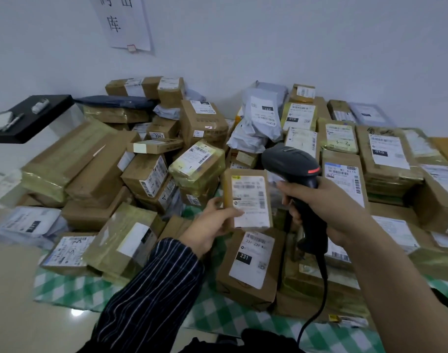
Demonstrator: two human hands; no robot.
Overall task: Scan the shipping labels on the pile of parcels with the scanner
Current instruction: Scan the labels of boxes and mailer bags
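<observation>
Striped sleeve [151, 289] leads to one left hand [210, 225], pinching the lower left edge of one small parcel [251, 184] held upright, long axis up and down, label [249, 202] facing the camera. Right of that parcel, one right hand [330, 207] grips the handle of one black scanner [290, 164]; the handle stands near upright, the head leaning up and left by the parcel's top right corner. Behind the parcel lie dozens more in a pile [95, 161].

Left hand [212, 225]: raised; a parcel [248, 197] is pinched between thumb and fingers.
Right hand [327, 207]: the scanner [289, 161] handle is gripped.
Arms: both are extended forward.
</observation>
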